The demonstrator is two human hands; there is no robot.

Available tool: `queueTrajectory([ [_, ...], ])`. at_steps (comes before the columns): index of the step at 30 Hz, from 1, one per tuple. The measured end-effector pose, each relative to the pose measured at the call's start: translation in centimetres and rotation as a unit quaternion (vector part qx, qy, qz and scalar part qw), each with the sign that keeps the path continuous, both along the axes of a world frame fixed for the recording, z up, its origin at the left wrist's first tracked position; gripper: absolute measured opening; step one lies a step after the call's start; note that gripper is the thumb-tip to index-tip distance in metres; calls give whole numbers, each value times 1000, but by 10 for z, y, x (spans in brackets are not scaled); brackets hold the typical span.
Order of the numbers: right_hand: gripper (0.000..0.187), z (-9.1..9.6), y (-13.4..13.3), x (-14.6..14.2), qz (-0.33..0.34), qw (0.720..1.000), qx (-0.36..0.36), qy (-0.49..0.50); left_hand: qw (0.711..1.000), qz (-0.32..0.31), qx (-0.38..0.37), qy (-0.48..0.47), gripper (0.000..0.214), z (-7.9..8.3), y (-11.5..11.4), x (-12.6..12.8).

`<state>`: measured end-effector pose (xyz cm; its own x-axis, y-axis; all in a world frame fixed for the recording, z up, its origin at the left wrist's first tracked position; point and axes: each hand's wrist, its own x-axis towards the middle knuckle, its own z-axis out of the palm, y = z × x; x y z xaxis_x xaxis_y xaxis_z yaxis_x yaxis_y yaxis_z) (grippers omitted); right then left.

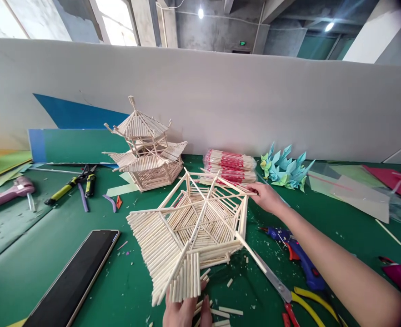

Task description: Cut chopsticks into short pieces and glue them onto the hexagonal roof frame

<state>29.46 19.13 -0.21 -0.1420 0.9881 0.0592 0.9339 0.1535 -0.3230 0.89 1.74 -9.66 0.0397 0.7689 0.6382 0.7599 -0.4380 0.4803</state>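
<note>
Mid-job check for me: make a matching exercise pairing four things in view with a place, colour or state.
Column one:
1. right hand
2. left hand
3. phone
4. folded-paper piece

Column two:
A. lying flat, screen dark
B. at the near edge of the stick model
C. mostly light blue
D. at the stick model's right corner

Pairs: 1-D, 2-B, 3-A, 4-C

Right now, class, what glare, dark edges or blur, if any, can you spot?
Head view: upper-left windows washed out white; left bulb glaring; top right corner blacked out; nearer stick model fairly sharp.
</note>
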Motion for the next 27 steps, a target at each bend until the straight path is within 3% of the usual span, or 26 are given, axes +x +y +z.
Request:
queueTrajectory([
  [6,23,-1,-18,12,-36,997,-21,60,998,-33,-29,-46,21,17,0,5],
  [16,24,-17,-35,11,-41,988,-79,128,997,-62,-34,-17,21,47,-5,3],
  [22,22,-4,-49,16,-104,976,-63,178,997,-56,-13,-43,19,53,-10,2],
  [27,20,5,-67,26,-153,955,-5,253,993,-99,0,-67,21,59,-10,-4],
])
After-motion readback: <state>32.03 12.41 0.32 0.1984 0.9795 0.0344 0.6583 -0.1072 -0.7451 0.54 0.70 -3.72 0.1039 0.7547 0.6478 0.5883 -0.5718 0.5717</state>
